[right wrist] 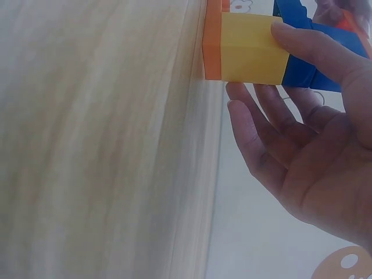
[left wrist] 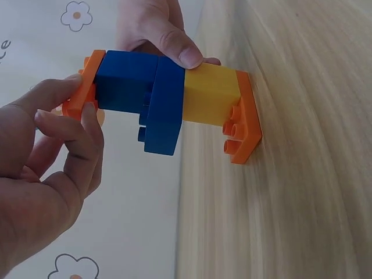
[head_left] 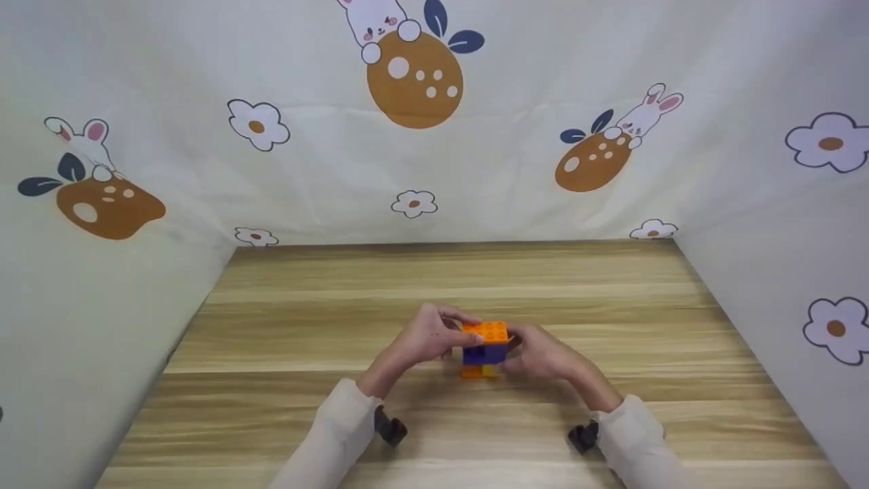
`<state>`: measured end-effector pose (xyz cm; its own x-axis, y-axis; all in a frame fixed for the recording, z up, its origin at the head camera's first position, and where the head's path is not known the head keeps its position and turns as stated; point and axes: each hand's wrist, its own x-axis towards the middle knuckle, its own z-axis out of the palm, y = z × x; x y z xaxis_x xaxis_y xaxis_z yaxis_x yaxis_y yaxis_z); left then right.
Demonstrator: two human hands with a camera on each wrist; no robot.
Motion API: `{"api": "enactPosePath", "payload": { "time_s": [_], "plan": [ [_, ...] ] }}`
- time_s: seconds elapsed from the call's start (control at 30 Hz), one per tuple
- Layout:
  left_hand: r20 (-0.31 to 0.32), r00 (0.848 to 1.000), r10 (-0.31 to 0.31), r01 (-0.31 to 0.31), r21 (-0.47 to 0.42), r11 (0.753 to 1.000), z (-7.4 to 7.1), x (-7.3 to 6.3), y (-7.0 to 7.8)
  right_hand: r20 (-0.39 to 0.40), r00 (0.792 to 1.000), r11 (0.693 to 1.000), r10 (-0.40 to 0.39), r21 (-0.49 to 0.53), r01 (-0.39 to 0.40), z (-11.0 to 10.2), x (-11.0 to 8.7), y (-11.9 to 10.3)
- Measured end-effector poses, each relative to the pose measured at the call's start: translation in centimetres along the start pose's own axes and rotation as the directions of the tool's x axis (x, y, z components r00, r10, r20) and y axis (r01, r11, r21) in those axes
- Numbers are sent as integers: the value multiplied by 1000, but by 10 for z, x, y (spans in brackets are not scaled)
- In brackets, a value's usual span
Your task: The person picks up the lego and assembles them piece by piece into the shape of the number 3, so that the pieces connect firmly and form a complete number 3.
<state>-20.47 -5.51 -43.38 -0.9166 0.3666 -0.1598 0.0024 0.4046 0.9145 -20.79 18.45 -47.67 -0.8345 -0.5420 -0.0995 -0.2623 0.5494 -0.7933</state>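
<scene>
A stack of toy building blocks stands upright on the wooden table. Its base is an orange plate [left wrist: 250, 116], under a yellow block [left wrist: 209, 93]. Above those come a longer blue block [left wrist: 165, 110], overhanging on one side, and another blue block [left wrist: 125, 78]. A second orange plate [head_left: 494, 331] tops the stack. My left hand [head_left: 428, 336] pinches this top plate between thumb and fingers. From the other side my right hand [head_left: 543, 354] holds the stack lower down, its thumb on the yellow block beside the longer blue one.
The wooden table [head_left: 305, 414] spreads around the stack. Pale cloth walls [head_left: 326, 176] printed with rabbits and flowers stand at its back and both sides. Black wrist mounts [head_left: 391, 428] stick out near both sleeves.
</scene>
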Motion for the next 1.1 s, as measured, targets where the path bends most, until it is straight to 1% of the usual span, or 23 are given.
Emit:
{"api": "enactPosePath", "payload": {
  "time_s": [0.2,0.3,0.53,0.67,0.9,1.0,1.1],
  "plan": [
    [-15,1000,18,-18,16,1000,2,0,4,-5,1000,1000,-9,-15,9,1,-1,1],
    [-25,1000,3,-2,36,999,3,-1,6,-8,1000,1000,0,-18,0,0,-1,1],
    [-29,1000,-1,4,98,995,5,1,14,1,1000,1000,26,-2,-26,0,-2,-1],
    [-29,999,-18,21,106,994,4,1,15,1,999,999,33,0,-33,0,-1,-1],
    [-19,999,-26,28,103,994,2,1,14,0,999,999,34,-9,-34,1,0,-2],
    [-19,1000,-13,14,100,995,2,1,13,-1,1000,1000,27,-11,-27,2,0,-2],
    [-18,1000,16,-14,101,995,2,0,13,-4,1000,1000,18,2,-18,3,0,-2]
  ]
}}
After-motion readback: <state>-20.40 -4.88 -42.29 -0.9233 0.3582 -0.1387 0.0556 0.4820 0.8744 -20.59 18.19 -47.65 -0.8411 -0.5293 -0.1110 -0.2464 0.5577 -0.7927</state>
